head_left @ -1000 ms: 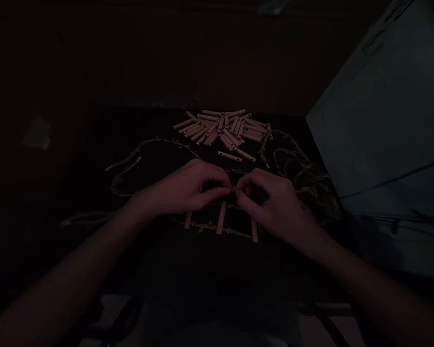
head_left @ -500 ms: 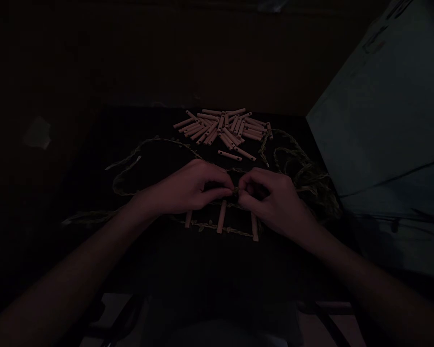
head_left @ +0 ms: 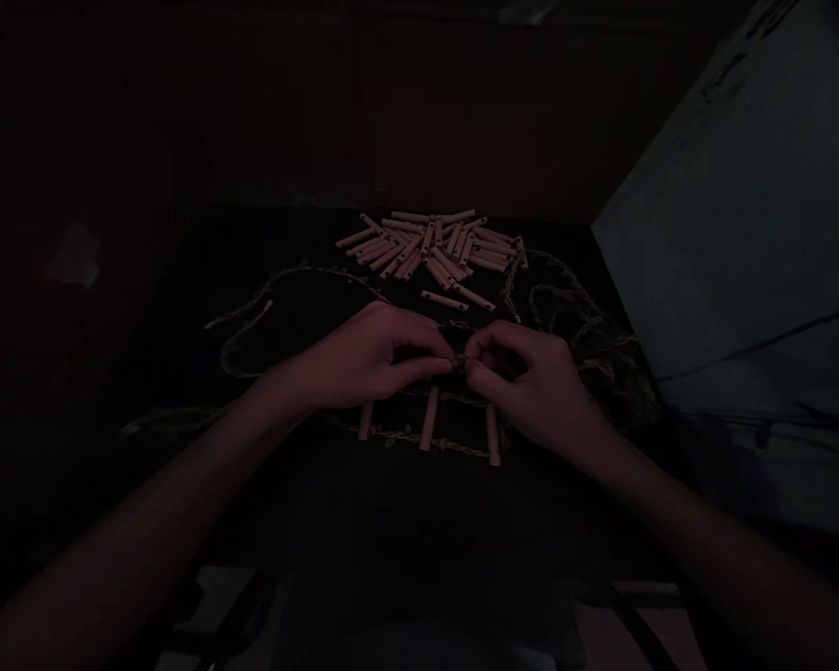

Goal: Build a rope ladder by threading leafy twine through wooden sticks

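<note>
Over the middle of a dark table, my left hand (head_left: 391, 349) pinches a braided cord (head_left: 460, 362) between thumb and fingertips. My right hand (head_left: 528, 368) pinches the same cord just to the right, so the fingertips of both hands almost meet. A small lump, perhaps a knot, shows between them. Below the hands lies a ladder-like strip with wooden rungs (head_left: 429, 419) joined by braided cord (head_left: 465, 449) along the near side. My hands partly cover its far side. The light is very dim.
Beyond my hands lies a heap of short wooden sticks (head_left: 430, 247) with holes in their ends. Loose cord (head_left: 308, 269) curves to the left, and a tangled bundle of cord (head_left: 612, 354) lies to the right. A pale wall (head_left: 755, 280) borders the table's right side.
Both hands have shifted very slightly right, still pinching the cord. The fingertips sit a little farther apart. The rungs and the stick heap look the same.
</note>
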`<state>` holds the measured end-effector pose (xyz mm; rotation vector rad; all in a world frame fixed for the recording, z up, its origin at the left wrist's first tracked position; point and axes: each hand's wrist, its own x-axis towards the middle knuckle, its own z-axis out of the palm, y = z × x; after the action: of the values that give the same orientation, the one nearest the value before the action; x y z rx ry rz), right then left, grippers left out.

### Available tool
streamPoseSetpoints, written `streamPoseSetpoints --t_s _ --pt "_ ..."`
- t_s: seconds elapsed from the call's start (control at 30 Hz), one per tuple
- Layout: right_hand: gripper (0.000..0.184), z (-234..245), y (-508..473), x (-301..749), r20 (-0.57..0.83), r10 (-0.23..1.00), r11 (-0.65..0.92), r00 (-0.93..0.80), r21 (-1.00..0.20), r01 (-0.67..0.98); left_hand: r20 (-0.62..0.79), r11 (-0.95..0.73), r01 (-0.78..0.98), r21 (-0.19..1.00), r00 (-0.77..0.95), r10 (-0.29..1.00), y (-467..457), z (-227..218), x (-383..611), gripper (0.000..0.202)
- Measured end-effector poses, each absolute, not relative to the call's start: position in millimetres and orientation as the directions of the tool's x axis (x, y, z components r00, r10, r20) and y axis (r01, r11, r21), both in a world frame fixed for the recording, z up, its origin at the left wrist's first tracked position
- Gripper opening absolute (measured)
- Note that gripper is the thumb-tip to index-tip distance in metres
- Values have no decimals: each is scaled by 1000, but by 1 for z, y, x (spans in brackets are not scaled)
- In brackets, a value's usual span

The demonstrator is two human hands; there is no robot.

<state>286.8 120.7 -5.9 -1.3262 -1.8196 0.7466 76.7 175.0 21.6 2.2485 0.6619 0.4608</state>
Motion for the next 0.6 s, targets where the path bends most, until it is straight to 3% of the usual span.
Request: streamPoseSetpoints --t_s 0.37,0.6 --pt "6 -13 117 282 349 917 396 -191 -757 519 24 -633 439 638 810 586 170 24 80 25" --pt "16 -17 118 283 411 881 465 -233 -669 580 106 -704 435 561 806 582 171 18 80 17"
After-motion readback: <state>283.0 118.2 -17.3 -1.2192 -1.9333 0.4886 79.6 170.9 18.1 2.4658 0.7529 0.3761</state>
